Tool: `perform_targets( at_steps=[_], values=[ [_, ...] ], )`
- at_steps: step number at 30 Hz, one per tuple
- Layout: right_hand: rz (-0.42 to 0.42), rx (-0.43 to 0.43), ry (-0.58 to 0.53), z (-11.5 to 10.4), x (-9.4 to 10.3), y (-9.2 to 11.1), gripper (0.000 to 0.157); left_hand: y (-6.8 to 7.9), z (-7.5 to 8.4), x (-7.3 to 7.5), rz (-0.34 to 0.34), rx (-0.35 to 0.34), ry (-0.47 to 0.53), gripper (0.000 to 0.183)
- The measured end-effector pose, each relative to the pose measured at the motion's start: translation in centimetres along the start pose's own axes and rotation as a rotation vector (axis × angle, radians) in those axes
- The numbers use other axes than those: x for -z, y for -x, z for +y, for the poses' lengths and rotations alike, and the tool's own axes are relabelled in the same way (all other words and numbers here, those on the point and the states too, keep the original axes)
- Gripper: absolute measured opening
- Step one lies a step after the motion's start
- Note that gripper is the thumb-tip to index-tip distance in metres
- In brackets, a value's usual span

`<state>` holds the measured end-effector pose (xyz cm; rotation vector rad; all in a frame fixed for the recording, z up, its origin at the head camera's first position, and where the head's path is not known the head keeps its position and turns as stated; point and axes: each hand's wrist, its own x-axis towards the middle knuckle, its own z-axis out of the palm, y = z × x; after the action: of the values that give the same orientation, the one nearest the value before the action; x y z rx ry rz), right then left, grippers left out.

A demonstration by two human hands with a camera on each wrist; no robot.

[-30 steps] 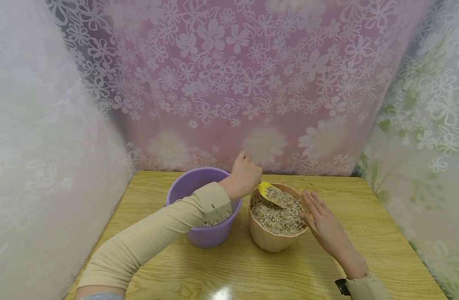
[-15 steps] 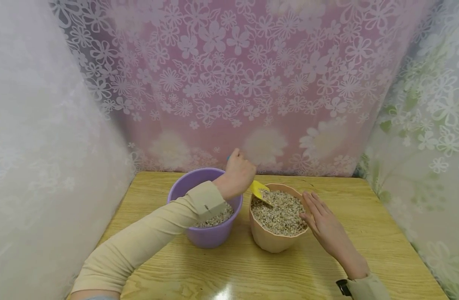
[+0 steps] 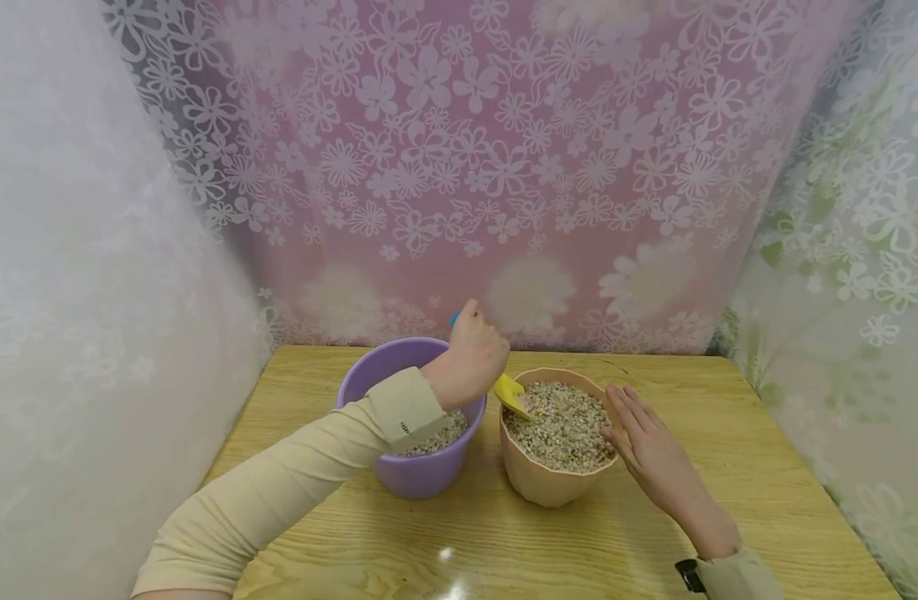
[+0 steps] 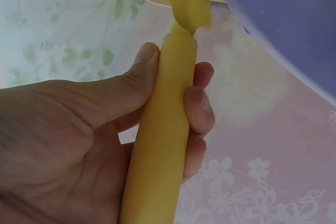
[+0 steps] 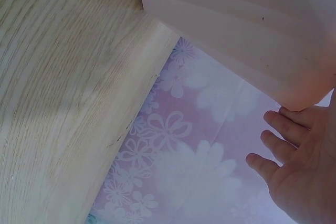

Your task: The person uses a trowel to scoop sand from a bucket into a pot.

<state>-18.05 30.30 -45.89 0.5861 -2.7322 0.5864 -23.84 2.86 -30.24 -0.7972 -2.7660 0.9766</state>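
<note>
A peach-coloured pot stands on the table, nearly full of pale mixed grit-like grains. My left hand grips a yellow scoop by its handle; in the left wrist view the thumb and curled fingers wrap that handle. The scoop's blade dips over the pot's left rim, its tip at the grains. How much lies in the blade is unclear. With fingers extended, my right hand rests against the pot's right rim. In the right wrist view those fingertips lie by the pot's edge.
Left of the pot, close by, stands a purple bucket with similar grains low inside; my left forearm crosses over it. The wooden table meets a pink flowered curtain at the back. Pale sheets hang at both sides.
My left hand has shifted left, drawing the scoop from the middle of the grains to the pot's left rim. A blue tip now shows beyond the hand. My right hand has stayed put.
</note>
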Motion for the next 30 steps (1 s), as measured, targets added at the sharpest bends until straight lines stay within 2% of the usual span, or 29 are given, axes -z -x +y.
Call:
perform_targets(
  at_steps=[4,8,12,15,18,23,26,30],
  values=[
    [0.004,0.006,0.004,0.1,0.0,-0.1,0.068,0.4,-0.1,0.4,-0.034,-0.008,-0.033,0.024],
    [0.008,0.016,0.008,0.1,0.0,-0.2,0.068,0.8,-0.3,0.6,-0.018,-0.021,-0.022,0.024],
    [0.001,0.009,0.011,0.1,-0.1,-0.1,0.067,1.3,-0.7,0.6,0.056,-0.016,0.017,0.037],
    [-0.004,0.002,0.011,0.2,-0.2,0.0,0.066,1.7,-0.7,0.2,0.140,-0.006,0.070,0.044],
    [-0.006,0.000,0.008,0.2,-0.2,0.0,0.067,1.9,-0.7,-0.4,0.227,-0.004,0.115,0.042],
    [-0.010,-0.002,0.011,0.1,-0.2,0.0,0.067,2.4,-0.7,-1.2,0.359,-0.015,0.124,0.033],
    [-0.018,-0.004,0.015,0.1,-0.2,0.0,0.066,2.7,-0.8,-1.6,0.400,-0.020,0.140,0.030],
    [-0.023,-0.009,0.012,0.0,-0.1,0.0,0.066,2.9,-0.9,-2.0,0.408,-0.010,0.178,0.029]
  ],
)
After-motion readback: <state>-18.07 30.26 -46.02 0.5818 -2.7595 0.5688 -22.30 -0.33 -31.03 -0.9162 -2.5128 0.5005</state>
